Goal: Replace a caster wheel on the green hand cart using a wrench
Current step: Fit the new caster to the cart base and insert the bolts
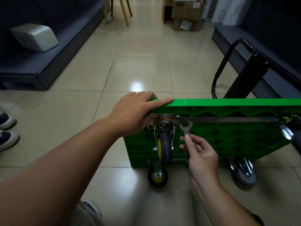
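Note:
The green hand cart (228, 141) stands on its side on the tiled floor, underside facing me. A black caster wheel (165, 147) with a yellow hub is bolted at its upper left corner by a metal plate. My left hand (132, 113) grips the cart's top edge just above that plate, index finger lying along the edge. My right hand (200, 154) pinches the shaft of a silver wrench (186, 129), whose open jaw sits at a bolt on the plate's right side. A second yellow-hub caster (157, 176) and a grey caster (244, 172) touch the floor below.
The cart's black folded handle (228, 66) sticks out behind at the right. Dark low benches line both sides, with a pale box (35, 36) on the left one. Someone's shoes (6, 129) stand at the left edge. Cardboard boxes (187, 13) sit at the back.

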The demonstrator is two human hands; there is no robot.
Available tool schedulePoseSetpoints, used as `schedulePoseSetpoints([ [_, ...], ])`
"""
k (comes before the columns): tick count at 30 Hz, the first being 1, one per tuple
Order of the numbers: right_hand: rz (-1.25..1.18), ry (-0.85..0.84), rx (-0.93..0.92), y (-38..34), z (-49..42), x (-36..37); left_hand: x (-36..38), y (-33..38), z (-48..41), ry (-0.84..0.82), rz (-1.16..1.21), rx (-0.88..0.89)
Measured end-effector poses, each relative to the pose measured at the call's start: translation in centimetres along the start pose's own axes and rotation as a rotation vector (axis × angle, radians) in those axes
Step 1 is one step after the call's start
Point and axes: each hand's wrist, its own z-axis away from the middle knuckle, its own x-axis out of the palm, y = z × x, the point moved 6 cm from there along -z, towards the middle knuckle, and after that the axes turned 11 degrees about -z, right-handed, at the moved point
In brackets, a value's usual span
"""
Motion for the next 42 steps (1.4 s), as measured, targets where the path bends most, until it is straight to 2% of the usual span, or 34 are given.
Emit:
schedulePoseSetpoints([
  [4,-0.023,-0.033,-0.033,0.6,-0.6,2.1,0.1,-0.1,-0.1,0.001,-0.008,0.001],
  [11,0.001,0.015,-0.047,2.0,-1.3,1.4,0.2,-0.2,0.0,0.000,-0.006,0.000],
  [14,0.079,-0.020,-0.129,1.1,-1.7,1.4,0.3,-0.2,0.0,-0.004,-0.005,0.002],
  [17,0.326,-0.121,-0.316,-2.1,-2.2,2.1,0.3,-0.1,0.0,0.003,-0.004,0.002],
  [20,0.748,-0.241,-0.507,-6.3,-2.6,3.1,0.3,-0.1,-0.1,0.010,-0.007,0.005],
  [23,1.226,-0.337,-0.868,-9.8,-1.8,5.4,0.2,0.0,0.0,0.010,-0.006,0.002],
  [24,1.319,-0.360,-0.955,-10.4,-1.4,6.2,0.1,0.0,0.0,0.012,-0.005,0.004],
  [26,1.393,-0.386,-0.980,-10.9,-1.1,7.0,0.0,0.0,0.0,0.012,0.001,0.006],
  [28,1.367,-0.373,-0.951,-11.0,-1.0,6.2,-0.1,0.0,0.0,0.006,0.005,0.009],
  [30,1.220,-0.346,-0.836,-10.8,-1.2,4.2,-0.1,0.1,0.0,0.001,0.003,0.013],
  [32,0.855,-0.258,-0.536,-9.5,-1.9,1.3,0.0,0.1,0.0,0.002,0.005,0.013],
  [35,0.140,0.099,0.001,-4.0,-1.9,-2.6,-0.1,0.0,0.0,0.000,0.018,0.007],
  [37,-0.086,0.251,0.218,-0.5,-0.9,-3.6,0.0,-0.1,0.0,-0.003,0.020,0.004],
  [39,-0.097,0.260,0.274,1.3,-0.2,-3.4,0.1,-0.1,0.0,-0.001,0.018,0.004],
  [42,-0.105,0.149,0.194,1.7,0.4,-1.6,0.1,-0.1,-0.1,0.006,0.012,0.009],
])
